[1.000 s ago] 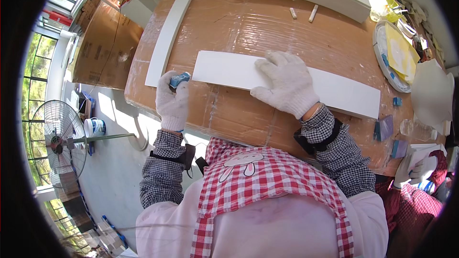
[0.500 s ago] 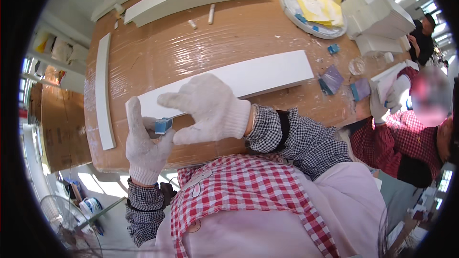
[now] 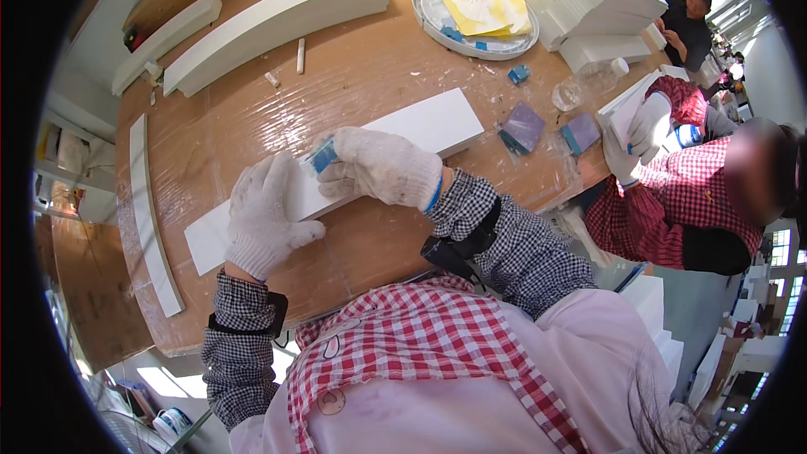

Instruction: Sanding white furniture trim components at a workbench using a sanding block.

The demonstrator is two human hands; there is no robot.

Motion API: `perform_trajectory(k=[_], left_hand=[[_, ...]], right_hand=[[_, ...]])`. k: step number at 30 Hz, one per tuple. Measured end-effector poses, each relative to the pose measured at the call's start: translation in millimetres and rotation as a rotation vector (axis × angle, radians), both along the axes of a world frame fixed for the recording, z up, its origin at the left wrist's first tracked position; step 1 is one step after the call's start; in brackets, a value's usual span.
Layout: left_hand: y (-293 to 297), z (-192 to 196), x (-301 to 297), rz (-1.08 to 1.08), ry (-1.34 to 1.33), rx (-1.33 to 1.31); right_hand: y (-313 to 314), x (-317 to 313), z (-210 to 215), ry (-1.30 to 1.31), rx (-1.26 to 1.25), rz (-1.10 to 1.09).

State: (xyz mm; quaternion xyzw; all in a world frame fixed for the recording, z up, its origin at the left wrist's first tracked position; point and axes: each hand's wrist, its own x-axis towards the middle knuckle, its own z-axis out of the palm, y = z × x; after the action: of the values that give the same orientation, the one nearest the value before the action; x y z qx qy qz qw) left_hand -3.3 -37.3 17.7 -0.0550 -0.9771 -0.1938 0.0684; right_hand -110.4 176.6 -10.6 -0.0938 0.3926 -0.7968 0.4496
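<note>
A long white board point(image 3: 437, 122) lies slantwise on the table in front of me. My left hand point(image 3: 266, 217), in a white knit glove, rests on the board near its left end, fingers stretched out and thumb spread away. My right hand point(image 3: 385, 168), gloved the same way, is closed around a small blue sponge block point(image 3: 321, 156) over the middle of the board. Its fingers cover part of the block. Whether the block touches the board I cannot tell.
A narrow white strip point(image 3: 151, 219) lies at the left table edge. Stacked white boards point(image 3: 277, 29) stand at the back. Right are purple-blue sponge blocks point(image 3: 523, 128), a round tray point(image 3: 519, 44) with yellow sheets and a clear bottle point(image 3: 598, 76). A co-worker point(image 3: 681, 176) handles a white piece.
The blue sponge block has passed from my left hand to my right. My left hand has opened and settled on the board. The view has shifted, moving the table things leftward.
</note>
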Motion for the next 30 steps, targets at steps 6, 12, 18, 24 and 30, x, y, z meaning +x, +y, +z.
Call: perform_trajectory(k=[6, 12, 18, 24, 30], left_hand=[[-10.0, 2.9, -8.0, 0.091, -0.240, -0.107], [-21.1, 15.7, -19.0, 0.079, -0.363, -0.140], [-29.9, 8.6, -15.7, 0.019, -0.284, -0.114], [-26.7, 1.0, -6.2, 0.023, -0.092, -0.107], [-26.0, -9.9, 5.5, 0.059, 0.064, -0.265]], right_hand=[[101.4, -102.6, -2.2, -0.267, -0.109, -0.384], [180.3, -129.1, 21.7, 0.000, 0.201, -0.836], [208.0, -108.1, 16.4, 0.143, 0.110, -0.878], [213.6, -87.3, 39.0, 0.272, 0.378, -0.820], [201.2, -81.3, 49.6, 0.441, 0.649, -0.567]])
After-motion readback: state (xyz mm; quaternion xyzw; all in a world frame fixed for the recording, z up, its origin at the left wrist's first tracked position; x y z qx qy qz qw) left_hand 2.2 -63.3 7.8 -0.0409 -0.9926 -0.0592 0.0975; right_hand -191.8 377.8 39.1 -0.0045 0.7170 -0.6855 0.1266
